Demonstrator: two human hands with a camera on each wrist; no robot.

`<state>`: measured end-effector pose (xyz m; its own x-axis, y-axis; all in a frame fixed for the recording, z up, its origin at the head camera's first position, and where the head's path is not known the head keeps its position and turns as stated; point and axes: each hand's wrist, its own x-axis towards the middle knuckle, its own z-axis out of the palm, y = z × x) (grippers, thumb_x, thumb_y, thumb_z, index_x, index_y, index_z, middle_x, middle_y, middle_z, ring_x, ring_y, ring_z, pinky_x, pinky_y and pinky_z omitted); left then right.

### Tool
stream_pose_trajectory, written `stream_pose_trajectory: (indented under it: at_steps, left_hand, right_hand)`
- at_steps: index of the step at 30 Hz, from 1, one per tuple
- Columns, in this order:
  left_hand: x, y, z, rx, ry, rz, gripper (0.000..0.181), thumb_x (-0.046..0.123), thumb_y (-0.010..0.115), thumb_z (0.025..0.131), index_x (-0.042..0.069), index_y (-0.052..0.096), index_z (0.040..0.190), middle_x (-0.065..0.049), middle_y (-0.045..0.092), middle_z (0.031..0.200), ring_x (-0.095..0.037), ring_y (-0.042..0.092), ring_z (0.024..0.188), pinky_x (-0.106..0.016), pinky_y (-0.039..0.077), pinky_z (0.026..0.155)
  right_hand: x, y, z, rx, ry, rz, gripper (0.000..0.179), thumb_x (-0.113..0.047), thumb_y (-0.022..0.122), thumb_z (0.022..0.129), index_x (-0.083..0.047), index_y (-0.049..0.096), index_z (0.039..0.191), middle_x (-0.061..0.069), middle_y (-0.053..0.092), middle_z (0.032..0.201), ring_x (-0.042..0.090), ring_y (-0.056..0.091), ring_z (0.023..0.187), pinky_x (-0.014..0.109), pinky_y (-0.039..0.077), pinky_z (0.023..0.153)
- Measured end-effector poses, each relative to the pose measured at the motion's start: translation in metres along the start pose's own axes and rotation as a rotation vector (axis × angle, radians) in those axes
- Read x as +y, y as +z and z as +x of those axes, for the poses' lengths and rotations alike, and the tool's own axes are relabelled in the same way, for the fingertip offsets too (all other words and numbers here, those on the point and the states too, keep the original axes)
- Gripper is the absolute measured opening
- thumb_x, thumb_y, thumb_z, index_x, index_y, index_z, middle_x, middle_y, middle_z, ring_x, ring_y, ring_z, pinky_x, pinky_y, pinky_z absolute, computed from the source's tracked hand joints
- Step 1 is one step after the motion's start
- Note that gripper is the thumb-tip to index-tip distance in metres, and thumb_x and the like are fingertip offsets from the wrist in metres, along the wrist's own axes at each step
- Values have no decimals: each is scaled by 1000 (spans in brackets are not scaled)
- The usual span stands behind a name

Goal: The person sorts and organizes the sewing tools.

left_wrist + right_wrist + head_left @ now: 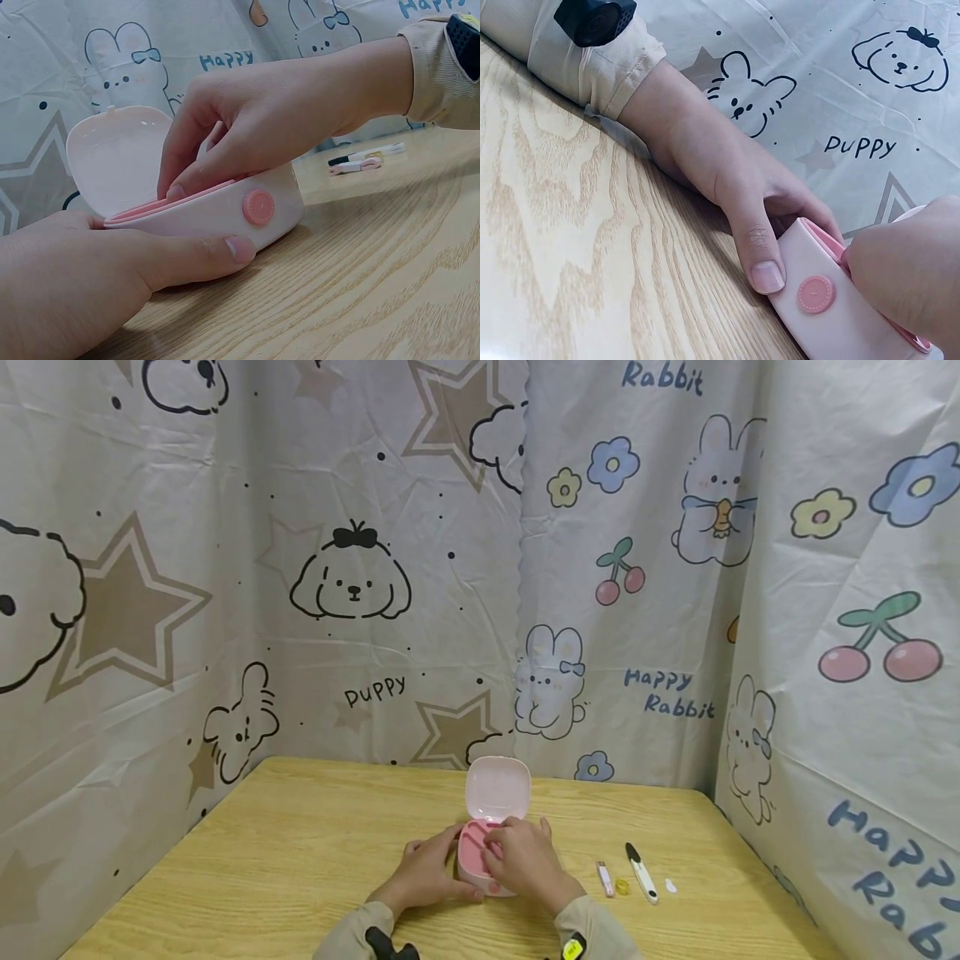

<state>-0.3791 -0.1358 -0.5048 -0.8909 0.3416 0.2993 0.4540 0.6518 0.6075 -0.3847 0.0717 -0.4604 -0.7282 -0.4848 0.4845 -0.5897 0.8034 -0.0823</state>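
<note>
A small pale pink case [221, 223] stands on the table with its lid [498, 787] tipped up at the back. On its front wall sits a round pink button [259, 207], and a darker pink compartmented insert [472, 843] fills the inside. My left hand [425, 870] grips the case from the left, thumb along the front and fingers round the side. From the right, my right hand [528, 860] reaches over it, curled fingers and thumb down at the insert. I cannot tell whether they pinch anything there.
Right of the case lie a pink-and-white nail clipper [605, 878], a small yellow round item [622, 887], a black-and-white slim tool [642, 873] and a small white piece [671, 886]. Printed curtains [360, 677] enclose the back and sides of the wooden table [337, 810].
</note>
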Motion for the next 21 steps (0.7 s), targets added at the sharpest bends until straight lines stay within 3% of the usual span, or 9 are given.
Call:
stream_pose_trajectory:
  at_steps: [9, 14, 21]
  left_hand:
    - [0, 0, 1, 9, 17, 4, 113, 70, 86, 68, 11, 44, 155, -7, 56, 150, -27, 52, 136, -60, 27, 100]
    - [-1, 0, 1, 11, 18, 2, 112, 69, 87, 67, 12, 45, 155, -7, 56, 150, -27, 52, 136, -59, 27, 100]
    - [-1, 0, 0, 5, 15, -6, 112, 70, 86, 68, 13, 44, 155, -7, 55, 150, -27, 51, 136, -59, 27, 100]
  right_hand:
    - [0, -3, -1, 6, -16, 8, 10, -29, 78, 87, -18, 80, 89, -3, 70, 86, 16, 64, 82, 75, 39, 91]
    - [2, -4, -1, 3, -27, 10, 8, -28, 78, 87, -20, 77, 85, -6, 66, 81, 13, 60, 77, 68, 43, 87]
    - [4, -12, -3, -28, -7, 53, 15, -28, 76, 93, -16, 81, 102, 0, 74, 97, 20, 68, 92, 73, 39, 94]
